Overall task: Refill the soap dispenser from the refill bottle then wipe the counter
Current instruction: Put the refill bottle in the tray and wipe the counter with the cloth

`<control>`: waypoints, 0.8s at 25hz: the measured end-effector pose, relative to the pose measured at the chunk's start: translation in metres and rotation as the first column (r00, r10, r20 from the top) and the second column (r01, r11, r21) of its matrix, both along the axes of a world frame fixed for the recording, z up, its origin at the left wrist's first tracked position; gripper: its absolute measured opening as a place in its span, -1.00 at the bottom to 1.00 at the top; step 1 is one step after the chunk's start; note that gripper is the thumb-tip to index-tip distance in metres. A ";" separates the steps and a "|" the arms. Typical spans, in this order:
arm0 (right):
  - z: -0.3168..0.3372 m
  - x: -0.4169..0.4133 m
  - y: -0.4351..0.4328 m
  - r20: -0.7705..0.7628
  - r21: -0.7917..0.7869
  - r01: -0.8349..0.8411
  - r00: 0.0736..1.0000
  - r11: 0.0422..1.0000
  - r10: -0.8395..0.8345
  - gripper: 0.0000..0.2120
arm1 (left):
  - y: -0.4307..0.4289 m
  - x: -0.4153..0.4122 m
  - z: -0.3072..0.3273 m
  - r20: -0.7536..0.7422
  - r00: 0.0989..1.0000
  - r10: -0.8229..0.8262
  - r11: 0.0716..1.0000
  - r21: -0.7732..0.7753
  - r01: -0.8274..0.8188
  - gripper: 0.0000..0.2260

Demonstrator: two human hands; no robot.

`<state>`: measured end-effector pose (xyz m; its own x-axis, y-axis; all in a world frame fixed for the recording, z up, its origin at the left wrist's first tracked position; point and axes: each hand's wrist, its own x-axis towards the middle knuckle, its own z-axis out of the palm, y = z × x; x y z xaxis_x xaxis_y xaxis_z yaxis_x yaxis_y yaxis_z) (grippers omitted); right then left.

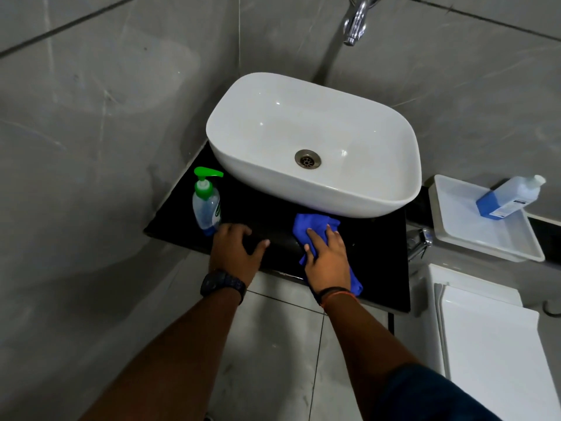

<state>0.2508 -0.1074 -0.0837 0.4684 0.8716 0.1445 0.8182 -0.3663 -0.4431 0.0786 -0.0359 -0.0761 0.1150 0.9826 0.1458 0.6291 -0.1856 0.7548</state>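
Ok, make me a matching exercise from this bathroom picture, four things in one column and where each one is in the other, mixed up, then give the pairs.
Things:
1. soap dispenser
2. refill bottle
3. blue cloth
4. left hand

Places:
A. lying in the white tray
B. flat on the black counter, empty, beside the dispenser
C. standing at the counter's left end
D. under the right hand, in front of the basin

Pairs: 1-C, 2-A, 3-D, 4-B
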 end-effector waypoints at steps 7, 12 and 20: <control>0.003 0.003 -0.001 -0.041 -0.038 -0.021 0.999 0.999 0.020 -0.65 | 0.013 -0.011 0.015 0.431 0.757 0.492 0.859 -0.095 -0.504 -0.26; 0.001 0.004 -0.003 -0.043 -0.032 -0.030 0.999 0.999 0.029 -0.65 | 0.043 -0.020 0.012 0.427 0.855 0.293 0.952 -0.051 -0.301 -0.59; -0.001 0.002 -0.003 -0.023 -0.011 -0.015 1.000 1.000 0.014 -0.66 | 0.057 -0.018 0.019 0.490 0.825 0.283 0.951 -0.028 -0.309 -0.23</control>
